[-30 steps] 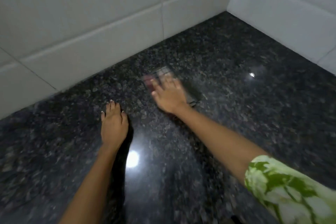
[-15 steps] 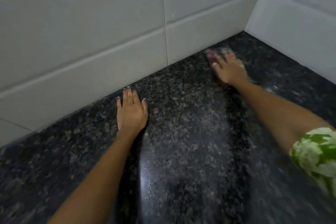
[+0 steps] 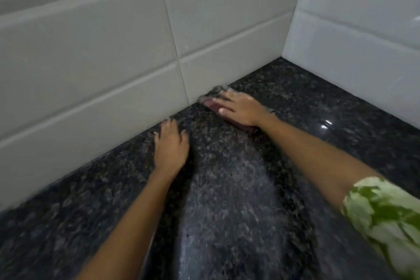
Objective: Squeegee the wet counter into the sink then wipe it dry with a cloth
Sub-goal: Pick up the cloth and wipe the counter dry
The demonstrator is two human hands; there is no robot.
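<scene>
My right hand (image 3: pixel 241 107) lies flat on a reddish-grey cloth (image 3: pixel 210 102), pressing it onto the dark speckled granite counter (image 3: pixel 227 188) right against the foot of the back wall. Most of the cloth is hidden under the palm; its edge shows at the fingertips and under the wrist. My left hand (image 3: pixel 170 145) rests palm down on the counter to the left, fingers spread, holding nothing. No sink and no squeegee are in view.
White tiled back wall (image 3: pixel 113 63) meets the counter just beyond both hands. A second tiled wall (image 3: pixel 352 41) closes the corner at the right. Light glints on the counter (image 3: pixel 326 124) right of my right forearm.
My right hand has slid the cloth from the open counter up to the back wall. My left hand has also moved closer to the wall, and the view has come nearer.
</scene>
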